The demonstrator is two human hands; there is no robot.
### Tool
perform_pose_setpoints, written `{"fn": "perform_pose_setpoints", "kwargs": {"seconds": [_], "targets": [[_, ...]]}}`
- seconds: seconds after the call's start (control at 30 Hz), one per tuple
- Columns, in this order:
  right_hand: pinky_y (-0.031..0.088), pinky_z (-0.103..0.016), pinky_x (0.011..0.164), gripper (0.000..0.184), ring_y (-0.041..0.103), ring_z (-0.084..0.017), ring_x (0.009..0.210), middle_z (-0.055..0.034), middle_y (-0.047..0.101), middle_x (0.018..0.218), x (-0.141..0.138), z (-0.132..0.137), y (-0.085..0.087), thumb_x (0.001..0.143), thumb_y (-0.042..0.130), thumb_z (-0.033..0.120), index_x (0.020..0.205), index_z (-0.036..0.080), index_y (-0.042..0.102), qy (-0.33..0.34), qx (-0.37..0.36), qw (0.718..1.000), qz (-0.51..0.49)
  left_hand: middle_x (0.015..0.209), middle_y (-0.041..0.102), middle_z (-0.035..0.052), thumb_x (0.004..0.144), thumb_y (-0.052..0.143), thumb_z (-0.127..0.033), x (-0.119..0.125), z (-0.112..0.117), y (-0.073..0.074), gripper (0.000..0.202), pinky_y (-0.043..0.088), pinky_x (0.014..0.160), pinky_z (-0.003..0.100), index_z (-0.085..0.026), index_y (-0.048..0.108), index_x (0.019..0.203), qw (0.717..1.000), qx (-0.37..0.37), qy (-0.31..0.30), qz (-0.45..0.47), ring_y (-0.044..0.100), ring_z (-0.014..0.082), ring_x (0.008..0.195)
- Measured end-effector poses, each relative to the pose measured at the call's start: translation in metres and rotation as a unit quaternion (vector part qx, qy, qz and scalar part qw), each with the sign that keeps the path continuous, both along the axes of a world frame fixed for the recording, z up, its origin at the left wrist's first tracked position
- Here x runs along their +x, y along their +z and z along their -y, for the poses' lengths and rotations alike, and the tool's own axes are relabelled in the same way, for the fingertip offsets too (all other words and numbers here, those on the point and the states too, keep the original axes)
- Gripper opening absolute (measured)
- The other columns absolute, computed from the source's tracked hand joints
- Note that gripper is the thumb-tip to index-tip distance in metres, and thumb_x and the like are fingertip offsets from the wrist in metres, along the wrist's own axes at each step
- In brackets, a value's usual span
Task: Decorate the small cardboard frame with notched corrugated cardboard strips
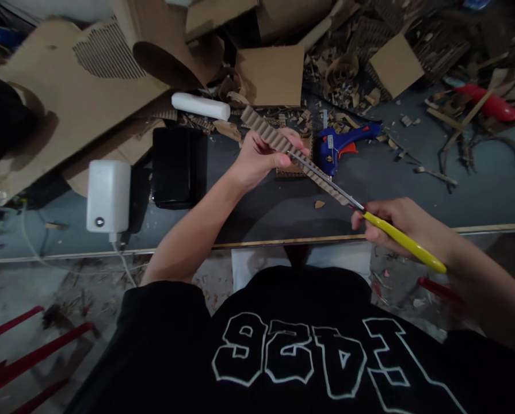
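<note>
Cardboard strip (271,135) is lying mid-frame over the counter (244,213), long axis slanting upper left to lower right | left hand (257,159), nearer, is pinching it | right hand (397,221) is gripping yellow-handled scissors (389,230), blades running along its lower-right half

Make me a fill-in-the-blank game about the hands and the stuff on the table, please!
The right hand holds scissors with a ____ handle.
The left hand holds a strip of corrugated ____.
The glue gun is mostly ____.

Missing words: yellow; cardboard; blue.
</note>
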State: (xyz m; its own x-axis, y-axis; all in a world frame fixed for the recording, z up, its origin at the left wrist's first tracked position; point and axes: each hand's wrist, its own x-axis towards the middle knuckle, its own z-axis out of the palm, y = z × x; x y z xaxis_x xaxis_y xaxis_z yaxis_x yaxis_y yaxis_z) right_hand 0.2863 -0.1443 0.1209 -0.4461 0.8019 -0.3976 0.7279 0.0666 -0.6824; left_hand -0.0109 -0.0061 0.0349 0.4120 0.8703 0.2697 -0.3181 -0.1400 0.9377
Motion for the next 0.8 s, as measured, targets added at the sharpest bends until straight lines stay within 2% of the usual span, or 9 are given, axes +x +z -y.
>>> {"fn": "perform_pose_setpoints", "kwargs": {"seconds": [0.13,0.3,0.43,0.53,0.63,0.8], "targets": [[0.033,-0.032,0.051,0.09,0.047,-0.014,0.05,-0.0021,0.058,0.061,-0.004,0.0,0.003,0.088,0.038,0.106,0.084,0.021,0.068,0.009,0.011,1.0,-0.008,0.086,0.071,-0.0005,0.047,0.103,-0.079,0.007,0.003,0.0,0.071,0.071,0.091,0.037,-0.022,0.075,0.079,0.999,-0.022,-0.03,0.02,0.079,0.0203,0.096],[0.03,-0.033,0.052,0.091,0.045,-0.015,0.048,-0.0016,0.056,0.057,-0.013,-0.001,0.002,0.082,0.039,0.11,0.08,0.023,0.064,-0.01,0.025,0.999,0.043,0.081,0.07,-0.0024,0.053,0.102,-0.077,0.008,0.006,0.004,0.066,0.071,0.085,0.032,-0.022,0.076,0.079,0.999,-0.008,-0.032,0.034,0.08,0.0177,0.092],[0.027,-0.035,0.054,0.091,0.043,-0.014,0.05,-0.0019,0.05,0.055,-0.017,-0.003,0.006,0.081,0.036,0.113,0.07,0.025,0.054,-0.014,0.019,0.994,0.104,0.079,0.069,-0.0029,0.059,0.101,-0.076,0.008,0.007,0.005,0.062,0.071,0.087,0.032,-0.023,0.077,0.08,0.998,0.008,-0.038,0.048,0.079,0.0164,0.09],[0.026,-0.035,0.054,0.09,0.044,-0.015,0.048,-0.0021,0.048,0.052,-0.018,-0.002,0.005,0.083,0.033,0.112,0.066,0.026,0.05,-0.014,0.021,0.994,0.106,0.08,0.068,-0.0021,0.059,0.101,-0.077,0.009,0.007,0.004,0.064,0.071,0.09,0.036,-0.022,0.076,0.08,0.998,0.006,-0.042,0.047,0.078,0.0173,0.09],[0.025,-0.035,0.054,0.086,0.048,-0.016,0.047,-0.0023,0.049,0.051,-0.016,0.002,-0.001,0.087,0.039,0.109,0.065,0.026,0.048,-0.011,0.042,0.995,0.091,0.08,0.067,-0.0012,0.056,0.101,-0.08,0.01,0.008,0.004,0.068,0.071,0.093,0.039,-0.021,0.075,0.08,0.998,-0.006,-0.039,0.038,0.078,0.0187,0.091],[0.025,-0.034,0.052,0.086,0.04,-0.013,0.047,-0.0002,0.046,0.051,-0.007,0.006,-0.012,0.088,0.039,0.108,0.066,0.025,0.049,-0.01,0.053,0.995,0.081,0.082,0.069,-0.0022,0.055,0.101,-0.079,0.01,0.011,0.008,0.067,0.071,0.09,0.036,-0.022,0.076,0.078,0.998,-0.011,-0.046,0.049,0.078,0.0167,0.09]]}}
